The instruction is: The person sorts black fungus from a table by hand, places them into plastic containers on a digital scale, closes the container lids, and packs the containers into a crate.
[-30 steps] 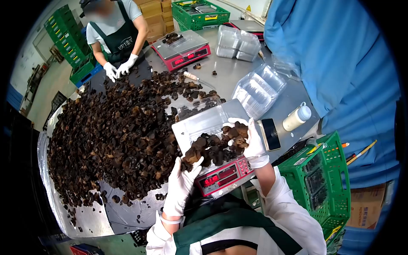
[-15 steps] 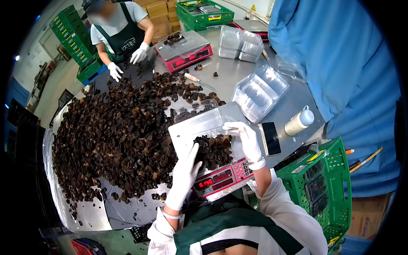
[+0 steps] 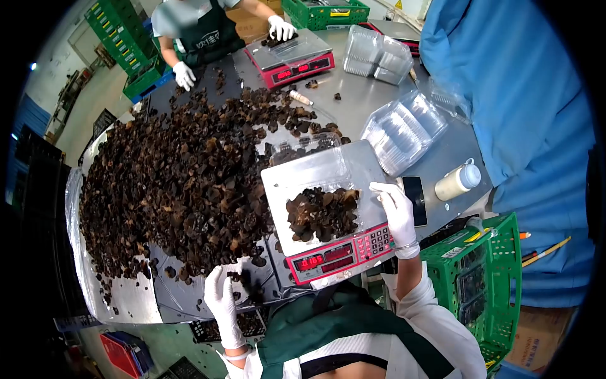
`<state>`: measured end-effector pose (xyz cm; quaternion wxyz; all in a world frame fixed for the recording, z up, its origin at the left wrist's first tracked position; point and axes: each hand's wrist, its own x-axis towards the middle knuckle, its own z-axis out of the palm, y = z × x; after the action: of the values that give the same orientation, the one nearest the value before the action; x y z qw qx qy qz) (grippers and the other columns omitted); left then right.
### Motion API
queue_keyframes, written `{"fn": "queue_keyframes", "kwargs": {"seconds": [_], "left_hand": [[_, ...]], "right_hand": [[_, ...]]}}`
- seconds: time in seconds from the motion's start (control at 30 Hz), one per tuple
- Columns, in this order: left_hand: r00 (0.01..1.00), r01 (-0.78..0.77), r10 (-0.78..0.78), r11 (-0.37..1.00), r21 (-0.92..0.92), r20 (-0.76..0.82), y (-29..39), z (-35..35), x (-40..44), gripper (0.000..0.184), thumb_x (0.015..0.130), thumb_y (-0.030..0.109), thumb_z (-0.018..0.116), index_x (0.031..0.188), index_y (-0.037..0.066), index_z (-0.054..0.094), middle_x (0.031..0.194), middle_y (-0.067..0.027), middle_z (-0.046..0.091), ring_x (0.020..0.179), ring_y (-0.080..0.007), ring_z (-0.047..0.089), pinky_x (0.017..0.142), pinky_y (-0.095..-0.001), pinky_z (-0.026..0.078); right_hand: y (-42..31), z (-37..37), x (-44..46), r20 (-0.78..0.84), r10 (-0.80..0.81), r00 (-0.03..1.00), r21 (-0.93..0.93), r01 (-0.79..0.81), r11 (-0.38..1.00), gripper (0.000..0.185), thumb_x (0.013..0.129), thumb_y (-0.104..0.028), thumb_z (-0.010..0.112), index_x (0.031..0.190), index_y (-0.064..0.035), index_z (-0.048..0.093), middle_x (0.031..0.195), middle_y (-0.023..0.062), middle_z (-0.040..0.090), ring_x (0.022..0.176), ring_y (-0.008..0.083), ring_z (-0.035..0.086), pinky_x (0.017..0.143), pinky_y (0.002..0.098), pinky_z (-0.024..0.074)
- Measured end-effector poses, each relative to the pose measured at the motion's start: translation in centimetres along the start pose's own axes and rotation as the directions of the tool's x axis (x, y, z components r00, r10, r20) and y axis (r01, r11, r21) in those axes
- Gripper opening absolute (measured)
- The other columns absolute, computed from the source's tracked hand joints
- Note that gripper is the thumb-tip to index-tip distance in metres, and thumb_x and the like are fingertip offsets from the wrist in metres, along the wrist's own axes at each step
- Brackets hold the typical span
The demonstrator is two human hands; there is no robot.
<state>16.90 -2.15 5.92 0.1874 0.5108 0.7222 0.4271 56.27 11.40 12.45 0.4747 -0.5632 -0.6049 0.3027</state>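
A heap of dark wood ear mushrooms [image 3: 323, 215] lies in a clear plastic container on the white plate of a red scale [image 3: 338, 260], whose display reads 0.165. The container's clear lid [image 3: 319, 169] is folded back behind it. At the scale's right edge is my gloved right hand [image 3: 398, 218], fingers apart and holding nothing. My gloved left hand [image 3: 222, 303] is at the near table edge, left of the scale, with thumb and fingers apart. Loose dark pieces [image 3: 252, 287] beside it look blurred; whether any touch its fingers is unclear.
A large mushroom pile [image 3: 183, 183] spreads over the left. Stacked clear containers [image 3: 404, 132], a phone [image 3: 413, 201] and a bottle [image 3: 457, 181] stand right. A green crate [image 3: 470, 284] holds packs below. Opposite, a co-worker's hand [image 3: 281, 28] is over another scale [image 3: 290, 60].
My left hand has moved from the container down and left to the table edge. The reading fell from 0.190 to 0.165. The co-worker's one hand moved onto the far scale.
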Motion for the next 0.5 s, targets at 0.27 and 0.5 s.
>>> {"fn": "queue_keyframes", "kwargs": {"seconds": [0.27,0.5], "left_hand": [[0.993,0.084,-0.074,0.991,0.105,-0.097,-4.4,-4.3,-1.9,0.023,0.084,0.002,0.062,0.107,0.0,0.063,0.106,-0.0142,0.065,0.1,-0.0268,0.062,0.09,-0.0342,0.047],[0.998,0.046,-0.034,0.968,0.247,-0.051,-6.8,-4.8,-3.6,0.012,0.08,0.01,0.068,0.09,0.006,0.067,0.089,-0.0093,0.065,0.086,-0.0256,0.061,0.078,-0.0345,0.049]], "right_hand": [[-1.9,2.7,-0.2,0.183,-0.147,0.972,-0.476,0.218,0.852,0.024,0.084,-0.011,0.062,0.107,-0.0047,0.067,0.114,0.0118,0.065,0.118,0.0358,0.051,0.103,0.0414,0.0373],[-0.9,4.5,-0.5,0.344,-0.198,0.918,-0.414,0.338,0.845,0.026,0.088,-0.012,0.057,0.11,-0.0031,0.064,0.118,0.0161,0.061,0.123,0.0379,0.047,0.104,0.0417,0.0361]]}}
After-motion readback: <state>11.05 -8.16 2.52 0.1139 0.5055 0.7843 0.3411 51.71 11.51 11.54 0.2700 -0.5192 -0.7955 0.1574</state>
